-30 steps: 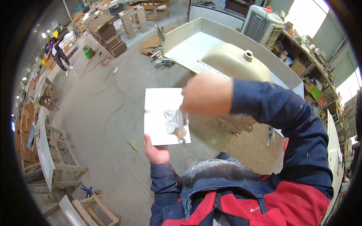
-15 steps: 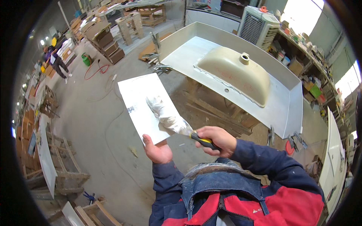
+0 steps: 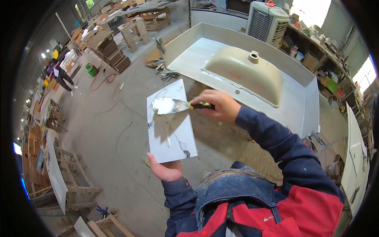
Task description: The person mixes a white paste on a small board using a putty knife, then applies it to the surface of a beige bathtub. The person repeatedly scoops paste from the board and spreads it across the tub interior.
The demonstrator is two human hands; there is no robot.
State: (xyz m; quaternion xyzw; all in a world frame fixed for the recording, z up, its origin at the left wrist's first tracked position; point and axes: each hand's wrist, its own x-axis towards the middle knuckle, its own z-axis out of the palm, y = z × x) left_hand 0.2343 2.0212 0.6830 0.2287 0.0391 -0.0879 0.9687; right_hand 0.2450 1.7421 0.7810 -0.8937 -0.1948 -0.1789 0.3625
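Note:
My left hand (image 3: 167, 170) supports a white, grey-veined tile (image 3: 179, 136) by its near edge, thumb along the side and the other fingers hidden beneath. A putty knife (image 3: 202, 106) with a black and yellow handle is gripped in my right hand (image 3: 222, 106). Its metal blade carries a lump of thick white paste (image 3: 164, 106) over the far part of the tile, and a thin smear trails toward me. Whether the blade touches the tile is hard to tell. Beyond my right hand lies a pale countertop (image 3: 183, 59) with the cream underside of a sink basin (image 3: 241, 75) facing up.
Metal clamps (image 3: 160, 65) sit at the countertop's left corner, more at its right one. An air cooler (image 3: 266, 23) and cluttered shelves stand behind. Wooden frames (image 3: 77, 170) line the left; a green gas cylinder (image 3: 91, 70) and a person (image 3: 59, 75) are farther back.
The putty knife has moved up the tile and now lifts the paste in a compact lump. The tile has turned and shifted right, and its veined surface shows more.

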